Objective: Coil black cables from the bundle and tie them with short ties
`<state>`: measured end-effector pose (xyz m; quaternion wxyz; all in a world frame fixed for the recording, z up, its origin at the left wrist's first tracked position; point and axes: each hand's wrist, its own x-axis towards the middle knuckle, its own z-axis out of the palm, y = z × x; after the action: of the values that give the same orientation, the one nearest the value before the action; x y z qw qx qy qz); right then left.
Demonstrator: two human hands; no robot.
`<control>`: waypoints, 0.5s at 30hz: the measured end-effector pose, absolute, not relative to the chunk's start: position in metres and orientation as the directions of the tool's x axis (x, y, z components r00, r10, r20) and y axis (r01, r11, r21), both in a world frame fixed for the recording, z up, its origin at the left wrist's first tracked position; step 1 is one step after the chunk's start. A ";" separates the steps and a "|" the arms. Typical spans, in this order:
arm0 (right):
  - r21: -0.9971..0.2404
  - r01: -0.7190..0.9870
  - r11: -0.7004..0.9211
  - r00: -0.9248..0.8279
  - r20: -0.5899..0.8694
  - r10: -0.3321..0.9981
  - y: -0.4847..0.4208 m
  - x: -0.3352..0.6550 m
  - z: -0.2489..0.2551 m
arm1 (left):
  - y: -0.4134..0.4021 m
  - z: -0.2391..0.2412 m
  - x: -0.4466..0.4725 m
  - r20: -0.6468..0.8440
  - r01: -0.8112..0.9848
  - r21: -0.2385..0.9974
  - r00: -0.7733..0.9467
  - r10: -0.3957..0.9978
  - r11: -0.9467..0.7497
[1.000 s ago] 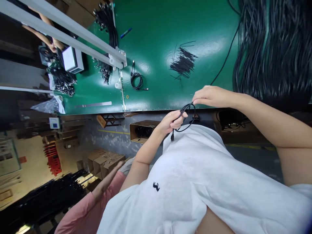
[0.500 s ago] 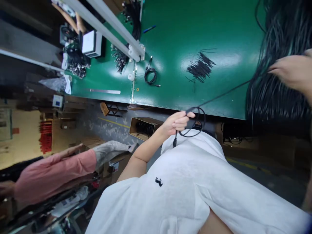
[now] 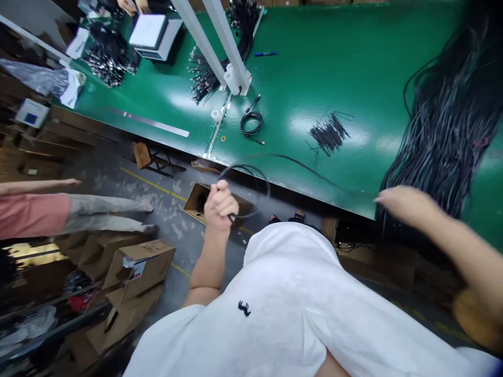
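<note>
A black cable (image 3: 304, 168) hangs in a slack arc between my two hands over the front edge of the table. My left hand (image 3: 222, 204) is closed round it, with a loose loop of the cable standing out to the right of the fist. My right hand (image 3: 406, 204), slightly smeared by motion, pinches the far part of the cable in front of a thick bundle of black cables (image 3: 428, 141). A pile of short black ties (image 3: 329, 134) lies on the table between my hands. Beyond my left hand is a coiled cable (image 3: 250, 123) with a plug at each end.
The green table (image 3: 346, 63) carries a blue pen (image 3: 266, 53), a steel ruler (image 3: 157, 124), white posts (image 3: 228, 44), a scale (image 3: 149, 32) and more cable bundles (image 3: 108, 57). Below stand a cardboard box (image 3: 192, 204) and a stool (image 3: 142, 156). Another person (image 3: 35, 214) is at the left.
My left hand has moved left and the cable has gone from taut to slack. My right hand has come down and left from the bundle. The camera view has turned.
</note>
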<state>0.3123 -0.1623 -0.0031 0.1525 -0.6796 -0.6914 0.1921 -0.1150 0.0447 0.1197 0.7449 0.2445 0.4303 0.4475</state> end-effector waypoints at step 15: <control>-0.859 0.472 0.197 -0.230 0.095 0.968 -0.056 0.168 0.079 | 0.004 0.051 -0.069 -0.463 0.132 0.745 0.808 0.365 0.653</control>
<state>0.1684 -0.0562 0.0795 0.3405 -0.5185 -0.6946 0.3644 -0.0692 0.0043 0.0514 0.8575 0.4108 0.3024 0.0677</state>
